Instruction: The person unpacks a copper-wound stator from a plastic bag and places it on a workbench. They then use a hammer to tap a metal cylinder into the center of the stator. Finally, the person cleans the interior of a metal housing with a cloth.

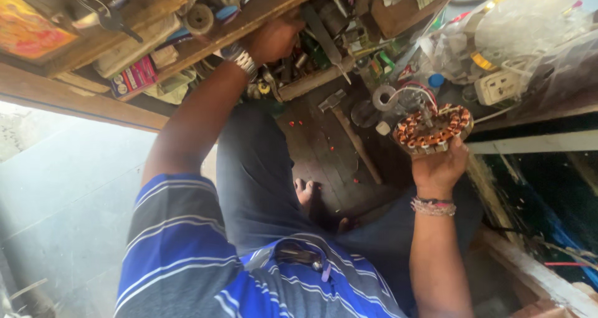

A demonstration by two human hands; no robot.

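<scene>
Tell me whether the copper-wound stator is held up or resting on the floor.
Held up: the right hand grips the copper-wound stator from below, clear of the wooden floor.

One head camera looks steeply down, close over both arms: left hand (271, 41) far ahead, right hand (439, 165) nearer.

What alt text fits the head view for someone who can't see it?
The right hand holds up a round motor stator wound with copper coils, while the left hand reaches into a cluttered wooden shelf of tools above a dark wooden floor.
</scene>
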